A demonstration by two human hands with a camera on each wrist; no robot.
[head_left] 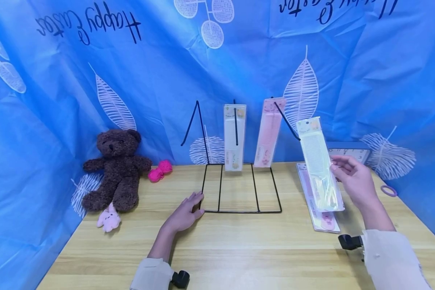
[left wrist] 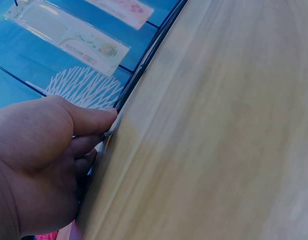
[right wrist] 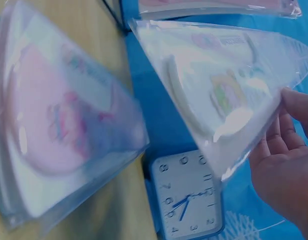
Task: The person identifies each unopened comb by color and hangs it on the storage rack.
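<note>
Sleeves (head_left: 391, 257) are closest; the right hand (head_left: 356, 183) pinches a bagged comb (head_left: 316, 153), the left hand (head_left: 183, 214) pinches the black rack (head_left: 239, 212).

Head looks forward-down; wrists close, apparently tilted.

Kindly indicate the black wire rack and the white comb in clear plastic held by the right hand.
Black wire rack (head_left: 239, 212): head view, front base bar.
White comb in clear plastic (head_left: 316, 158): head view, toothed part.

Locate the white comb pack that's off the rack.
In the head view, the white comb pack is at right, pinched in the right hand above the pink comb pack on the table, beside the tip of the rack's rightmost hook.
</note>
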